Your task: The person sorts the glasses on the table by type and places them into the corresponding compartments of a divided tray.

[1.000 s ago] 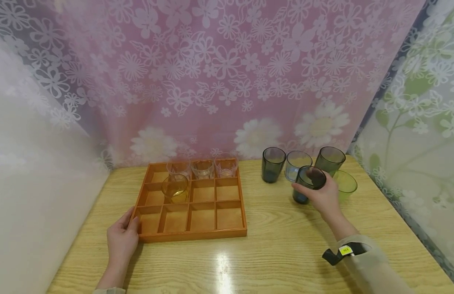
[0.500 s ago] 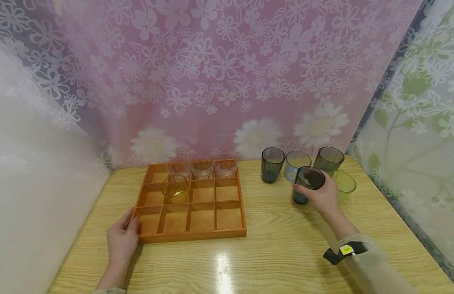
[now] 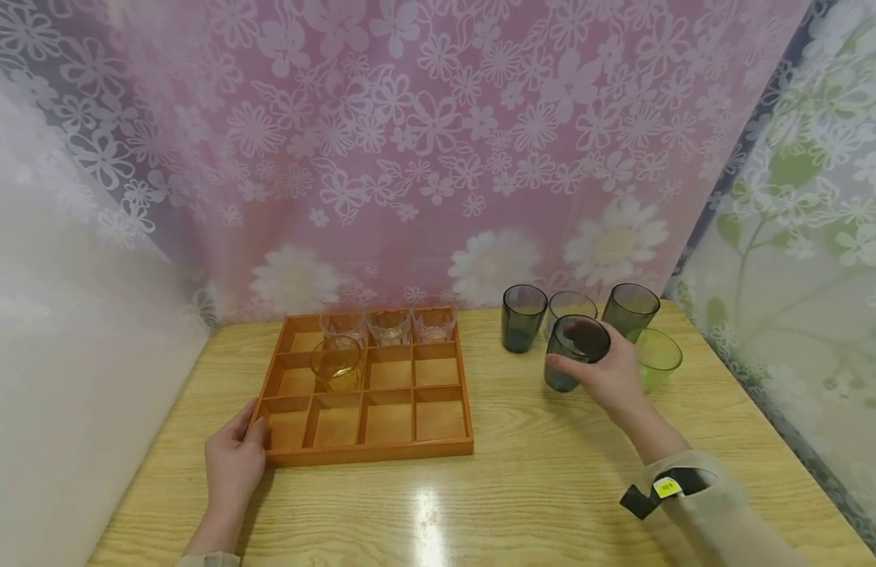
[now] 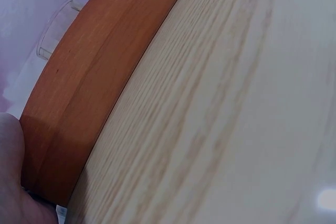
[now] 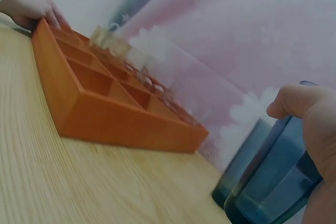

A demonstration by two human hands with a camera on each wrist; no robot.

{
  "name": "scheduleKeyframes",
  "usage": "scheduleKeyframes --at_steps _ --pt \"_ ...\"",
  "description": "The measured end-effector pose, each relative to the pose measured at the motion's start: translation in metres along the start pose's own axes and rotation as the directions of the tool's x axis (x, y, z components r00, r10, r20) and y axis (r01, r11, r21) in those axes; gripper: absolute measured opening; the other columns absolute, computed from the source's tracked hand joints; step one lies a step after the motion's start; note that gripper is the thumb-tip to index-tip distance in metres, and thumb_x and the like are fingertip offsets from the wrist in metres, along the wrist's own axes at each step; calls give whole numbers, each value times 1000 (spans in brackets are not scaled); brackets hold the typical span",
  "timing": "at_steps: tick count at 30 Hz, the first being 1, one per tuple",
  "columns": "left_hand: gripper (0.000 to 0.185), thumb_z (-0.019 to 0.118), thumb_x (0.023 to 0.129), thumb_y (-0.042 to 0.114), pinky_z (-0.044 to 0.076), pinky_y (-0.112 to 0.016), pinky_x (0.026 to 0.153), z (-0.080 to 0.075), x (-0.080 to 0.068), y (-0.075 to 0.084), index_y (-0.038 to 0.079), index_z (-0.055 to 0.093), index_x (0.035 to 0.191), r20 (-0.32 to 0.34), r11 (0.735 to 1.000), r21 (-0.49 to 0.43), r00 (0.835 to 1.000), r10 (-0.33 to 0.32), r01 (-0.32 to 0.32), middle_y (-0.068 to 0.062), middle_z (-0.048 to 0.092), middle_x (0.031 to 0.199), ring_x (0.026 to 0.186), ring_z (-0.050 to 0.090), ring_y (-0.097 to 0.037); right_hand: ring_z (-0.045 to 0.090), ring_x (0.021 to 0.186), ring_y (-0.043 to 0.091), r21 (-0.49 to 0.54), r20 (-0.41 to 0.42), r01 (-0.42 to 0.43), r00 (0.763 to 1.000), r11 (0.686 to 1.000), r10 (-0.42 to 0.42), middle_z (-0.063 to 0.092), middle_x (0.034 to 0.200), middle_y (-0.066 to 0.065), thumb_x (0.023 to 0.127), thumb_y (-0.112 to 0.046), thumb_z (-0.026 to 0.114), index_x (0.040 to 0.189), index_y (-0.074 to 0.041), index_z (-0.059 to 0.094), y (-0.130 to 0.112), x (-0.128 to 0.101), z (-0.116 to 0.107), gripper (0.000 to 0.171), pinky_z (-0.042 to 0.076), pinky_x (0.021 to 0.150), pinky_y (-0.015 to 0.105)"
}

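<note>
Clock read over the tabletop, 12 at the far side. Pink floral curtain (image 3: 438, 157) fills 12, large daisies low in the print. Wood-grain table (image 3: 537, 496) beneath, pale yellow, glare spot (image 3: 427, 520) at 6. White panel (image 3: 55, 378) at 9; leaf-printed panel (image 3: 785, 268) at 3. Orange-brown divided tray (image 3: 370, 453) at 10, four compartments across, three deep. Left hand (image 3: 235, 457), toward 9, grips its near left corner. Right hand (image 3: 615, 382), at 2, grasps a blue-grey glass (image 3: 561, 376), thumb and fingers round it; cannot tell whether the base touches wood. About that glass: dark glass (image 3: 523, 323) at 10, pale glass (image 3: 574, 304) at 12, smoky glass (image 3: 630, 307) at 1, green glass (image 3: 661, 354) at 3. In the tray: amber glass (image 3: 337, 368), middle row, second from left; three clear glasses (image 3: 389, 327), far row. Smallest: yellow label (image 3: 667, 488) on the right wrist's strap.
</note>
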State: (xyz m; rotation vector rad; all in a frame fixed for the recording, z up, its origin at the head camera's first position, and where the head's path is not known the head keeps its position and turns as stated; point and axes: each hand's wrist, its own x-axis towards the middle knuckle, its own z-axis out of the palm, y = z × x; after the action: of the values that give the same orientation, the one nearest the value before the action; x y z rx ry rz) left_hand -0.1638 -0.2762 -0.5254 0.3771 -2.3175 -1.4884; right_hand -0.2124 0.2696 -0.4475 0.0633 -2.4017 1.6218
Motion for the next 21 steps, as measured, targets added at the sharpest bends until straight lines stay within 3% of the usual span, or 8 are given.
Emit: scheduleKeyframes --at_steps 5,13,18,21 --pt "42 63 105 3 42 -3 89 -1 0 2 -3 60 147 2 1000 -7 1000 -1 1 -22 59 145 136 53 -33 58 121 26 47 48 20 999 999 -22 63 136 15 84 -20 94 144 -5 59 -15 -2 13 70 53 90 22" --pt "42 62 105 2 42 -4 88 -1 -1 4 -4 59 147 2 1000 -24 1000 1 -1 -23 59 144 136 53 -34 59 123 36 95 106 53 992 994 -63 65 132 14 81 -17 96 137 -4 64 -31 -1 35 66 53 94 26" --pt "41 62 104 0 42 -3 89 0 -1 4 -6 60 145 -12 1000 -24 1000 12 -12 -24 60 143 135 54 -35 61 123 32 103 123 66 989 993 -79 65 133 13 78 -14 97 138 -5 64 -43 -1 48 69 53 102 44" --pt "41 62 104 0 42 -3 89 1 -1 3 -6 61 145 -14 1000 -24 1000 15 -15 -24 60 142 135 54 -36 61 123 32 117 129 86 986 989 -101 65 133 14 78 -13 97 139 -5 63 -48 -1 56 70 55 100 42"
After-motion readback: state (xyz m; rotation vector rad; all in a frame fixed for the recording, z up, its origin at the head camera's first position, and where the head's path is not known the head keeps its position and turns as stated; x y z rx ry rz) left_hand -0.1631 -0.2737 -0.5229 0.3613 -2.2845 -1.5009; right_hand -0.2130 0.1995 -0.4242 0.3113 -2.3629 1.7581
